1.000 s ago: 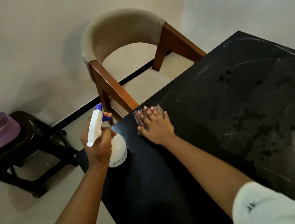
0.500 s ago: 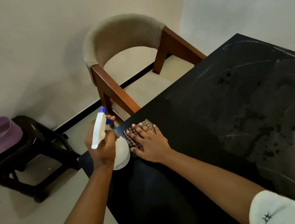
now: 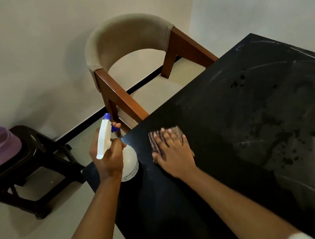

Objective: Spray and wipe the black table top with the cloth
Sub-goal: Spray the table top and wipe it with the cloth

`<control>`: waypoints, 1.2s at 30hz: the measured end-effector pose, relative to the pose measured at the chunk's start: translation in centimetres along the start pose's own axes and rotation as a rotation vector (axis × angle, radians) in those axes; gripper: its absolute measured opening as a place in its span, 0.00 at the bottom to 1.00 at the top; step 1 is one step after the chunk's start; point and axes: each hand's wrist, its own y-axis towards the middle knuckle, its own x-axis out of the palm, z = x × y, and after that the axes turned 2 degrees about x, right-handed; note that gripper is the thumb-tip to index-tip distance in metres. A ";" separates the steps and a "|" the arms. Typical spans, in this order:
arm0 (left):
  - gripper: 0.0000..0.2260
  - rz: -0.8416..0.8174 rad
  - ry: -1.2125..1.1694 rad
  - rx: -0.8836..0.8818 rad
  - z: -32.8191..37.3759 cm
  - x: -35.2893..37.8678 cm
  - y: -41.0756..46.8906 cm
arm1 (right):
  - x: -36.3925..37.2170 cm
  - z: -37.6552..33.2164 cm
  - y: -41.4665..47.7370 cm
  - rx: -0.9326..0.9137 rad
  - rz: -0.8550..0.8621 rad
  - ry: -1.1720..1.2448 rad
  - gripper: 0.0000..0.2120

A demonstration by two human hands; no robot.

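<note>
Cloth [image 3: 176, 135] sits flat under your spread right hand [image 3: 173, 153] near the black table top [image 3: 252, 128] corner — shifted rightward since before — while your left hand [image 3: 108, 160] grips the spray bottle [image 3: 128, 162].

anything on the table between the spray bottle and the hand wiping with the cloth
Nothing. In the head view, only bare black table top separates the spray bottle in the left hand from the right hand pressing the cloth.
</note>
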 end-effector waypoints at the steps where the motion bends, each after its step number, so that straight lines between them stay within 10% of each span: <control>1: 0.26 -0.003 0.000 0.007 0.0 0.1 0.1 | 0.6 -0.1 -3.0 -0.016 -0.006 0.006 0.31; 5: 0.23 -0.001 0.000 -0.001 -0.3 1.1 0.7 | 1.2 0.1 -8.4 0.031 0.012 -0.025 0.32; 19: 0.25 0.037 0.007 0.031 -0.5 1.8 0.8 | -2.8 3.6 14.4 0.219 0.011 -0.025 0.31; 30: 0.11 0.031 0.012 -0.029 2.4 1.6 -0.5 | 0.1 -2.5 -3.1 -0.082 -0.108 0.030 0.34; 36: 0.25 -0.056 0.005 -0.260 2.5 0.8 0.0 | 1.3 -0.8 -15.1 -0.171 -0.162 0.044 0.33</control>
